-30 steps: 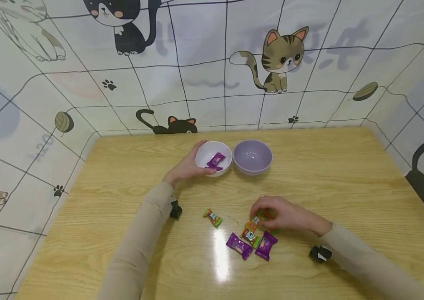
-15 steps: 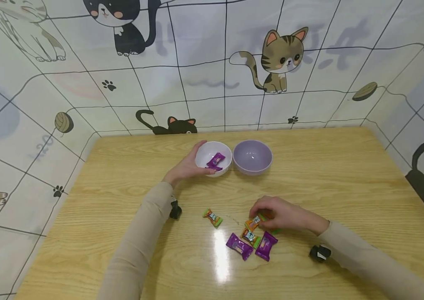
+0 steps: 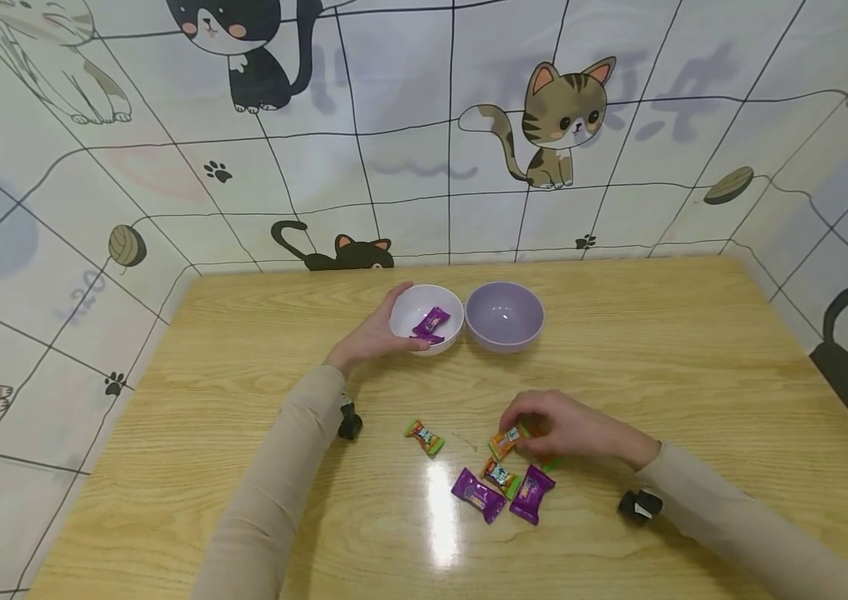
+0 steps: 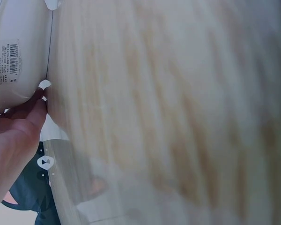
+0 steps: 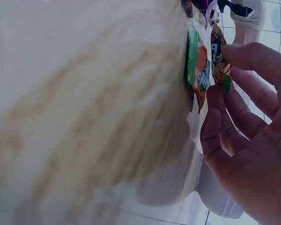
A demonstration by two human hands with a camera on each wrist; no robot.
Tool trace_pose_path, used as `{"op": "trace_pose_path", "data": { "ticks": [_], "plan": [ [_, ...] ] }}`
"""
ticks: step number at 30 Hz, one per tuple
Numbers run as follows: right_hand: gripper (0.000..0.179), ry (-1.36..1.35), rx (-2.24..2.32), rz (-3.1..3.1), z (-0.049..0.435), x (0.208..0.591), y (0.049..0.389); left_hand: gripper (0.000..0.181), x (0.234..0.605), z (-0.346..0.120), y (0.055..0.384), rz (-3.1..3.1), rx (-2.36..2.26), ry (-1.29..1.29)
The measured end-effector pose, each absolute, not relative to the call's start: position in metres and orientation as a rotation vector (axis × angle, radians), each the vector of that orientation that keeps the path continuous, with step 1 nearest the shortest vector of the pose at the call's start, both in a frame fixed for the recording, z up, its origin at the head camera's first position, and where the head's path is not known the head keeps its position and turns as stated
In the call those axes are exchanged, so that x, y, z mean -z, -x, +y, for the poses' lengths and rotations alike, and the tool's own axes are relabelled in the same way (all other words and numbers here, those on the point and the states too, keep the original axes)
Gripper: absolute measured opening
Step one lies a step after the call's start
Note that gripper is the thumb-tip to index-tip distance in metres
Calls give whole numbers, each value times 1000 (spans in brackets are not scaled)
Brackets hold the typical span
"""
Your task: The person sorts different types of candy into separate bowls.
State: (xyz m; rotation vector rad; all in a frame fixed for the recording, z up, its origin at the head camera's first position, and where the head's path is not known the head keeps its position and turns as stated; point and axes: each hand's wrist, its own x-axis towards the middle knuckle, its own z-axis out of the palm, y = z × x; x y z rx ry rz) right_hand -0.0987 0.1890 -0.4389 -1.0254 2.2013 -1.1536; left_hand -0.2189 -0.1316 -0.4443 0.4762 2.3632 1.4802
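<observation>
Left hand (image 3: pixel 374 337) clasps white bowl (image 3: pixel 404 313), right (image 3: pixel 572 427) pinches candy (image 5: pixel 218 63).

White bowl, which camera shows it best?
The head view, showing the white bowl from above, purple candies inside. The left wrist view shows only its barcoded side; in the right wrist view I can't make it out.

I face a white back wall (image 3: pixel 404 171) ruled with thin black lines and printed with cartoon cats (image 3: pixel 560 117); matching patterned side walls (image 3: pixel 41 292) rise left and right. Before me, a glossy pale-yellow wood-grain table (image 3: pixel 694 358) catches a bright white reflection (image 3: pixel 442 521).
</observation>
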Motion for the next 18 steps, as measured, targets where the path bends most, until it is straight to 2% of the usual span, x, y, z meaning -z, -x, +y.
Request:
{"op": "trace_pose_path", "data": {
  "ticks": [18],
  "plan": [
    [24, 1047, 1184, 2394, 197, 418, 110, 111, 443, -132, 217, 2382, -1455, -483]
  ]
}}
